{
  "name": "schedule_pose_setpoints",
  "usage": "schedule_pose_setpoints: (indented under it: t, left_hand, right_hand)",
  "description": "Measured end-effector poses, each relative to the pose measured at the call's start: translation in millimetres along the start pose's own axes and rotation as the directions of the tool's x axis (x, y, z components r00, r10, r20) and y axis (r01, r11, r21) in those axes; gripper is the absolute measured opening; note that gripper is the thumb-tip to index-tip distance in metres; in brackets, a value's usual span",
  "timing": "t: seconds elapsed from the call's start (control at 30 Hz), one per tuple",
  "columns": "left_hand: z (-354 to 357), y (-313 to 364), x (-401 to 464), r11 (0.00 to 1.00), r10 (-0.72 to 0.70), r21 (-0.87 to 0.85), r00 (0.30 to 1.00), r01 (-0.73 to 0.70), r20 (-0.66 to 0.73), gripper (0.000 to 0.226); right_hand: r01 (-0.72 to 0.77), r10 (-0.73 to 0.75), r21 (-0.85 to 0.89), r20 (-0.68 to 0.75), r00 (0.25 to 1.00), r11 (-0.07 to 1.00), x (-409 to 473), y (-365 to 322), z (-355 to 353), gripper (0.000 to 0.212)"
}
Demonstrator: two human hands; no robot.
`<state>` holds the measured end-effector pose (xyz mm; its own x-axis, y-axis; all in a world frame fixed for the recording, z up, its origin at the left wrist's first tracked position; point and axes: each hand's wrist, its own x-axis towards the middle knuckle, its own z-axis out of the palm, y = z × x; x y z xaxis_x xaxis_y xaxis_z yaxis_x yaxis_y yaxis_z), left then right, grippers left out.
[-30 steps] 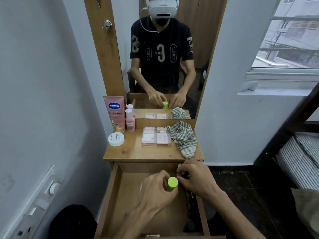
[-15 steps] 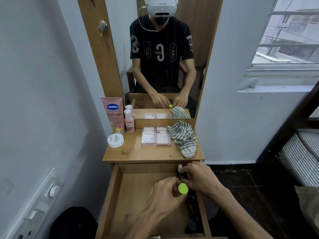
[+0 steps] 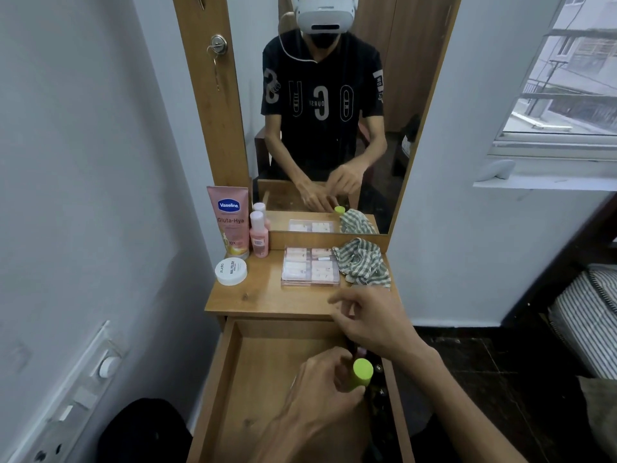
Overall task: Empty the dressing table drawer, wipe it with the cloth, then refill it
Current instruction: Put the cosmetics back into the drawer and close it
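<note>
Inside the open drawer (image 3: 233,379), at its right wall, the left hand (image 3: 320,392) grasps a green-capped bottle (image 3: 360,374) upright; the right hand (image 3: 374,324), fingers loosely curled and holding nothing visible, hovers over the drawer's back-right corner

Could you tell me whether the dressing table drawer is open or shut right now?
Open. The drawer is pulled out below the tabletop, showing its mostly bare wooden floor, with the left hand reaching inside it.

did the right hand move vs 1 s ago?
Yes. The right hand has lifted away from the green-capped tube, up toward the tabletop's front edge; earlier it sat below that edge, beside the cap.
</note>
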<state>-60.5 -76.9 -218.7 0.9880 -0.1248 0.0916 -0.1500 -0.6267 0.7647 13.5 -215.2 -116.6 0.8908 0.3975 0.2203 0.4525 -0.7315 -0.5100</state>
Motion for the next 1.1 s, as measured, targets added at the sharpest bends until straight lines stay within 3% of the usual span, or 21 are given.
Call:
schedule_pose_setpoints:
  t: [0.07,0.13,0.23,0.3,0.4,0.53,0.63,0.77,0.9,1.1]
  left_hand:
    - [-16,-2,-2,1.000,-0.009,0.007,0.997,0.010,-0.070,0.040]
    - [-40,-7,0,1.000,-0.019,-0.010,0.968,0.017,-0.252,0.023]
    - [-85,-18,15,0.995,-0.080,0.006,0.832,0.100,-0.549,0.020]
    - [-116,-26,31,0.980,-0.144,0.009,0.737,0.200,-0.660,0.023]
    - [-152,-44,59,0.957,-0.186,0.043,0.718,0.287,-0.671,0.043]
    - [-170,-62,87,0.911,-0.258,0.107,0.753,0.398,-0.606,0.070]
    - [-165,-71,96,0.916,-0.282,0.086,0.780,0.392,-0.559,0.067]
    - [-159,-79,98,0.917,-0.239,0.132,0.782,0.378,-0.575,0.060]
    - [-155,-73,88,0.938,-0.166,0.156,0.798,0.309,-0.580,0.057]
    - [-127,-49,46,0.996,-0.023,0.061,0.853,0.064,-0.521,0.057]
  right_hand:
    - [0.034,-0.029,0.048,-0.094,0.995,0.998,23,-17,6,0.022]
    - [0.046,-0.035,0.054,-0.196,0.980,0.997,51,-32,15,0.026]
    - [0.049,-0.039,0.021,-0.316,0.948,0.999,93,-55,27,0.028]
    - [0.048,-0.040,0.015,-0.351,0.936,0.999,119,-71,34,0.029]
    - [0.063,-0.071,-0.033,-0.367,0.927,0.997,150,-88,42,0.036]
    - [0.071,-0.106,-0.119,-0.326,0.939,0.990,173,-100,54,0.046]
    - [0.045,-0.111,-0.207,-0.321,0.941,0.977,180,-102,65,0.041]
    - [0.015,-0.087,-0.193,-0.374,0.923,0.981,183,-98,71,0.029]
    - [0.017,-0.052,-0.092,-0.393,0.918,0.996,171,-90,63,0.021]
    - [0.043,-0.007,0.073,-0.435,0.901,0.996,122,-73,34,0.027]
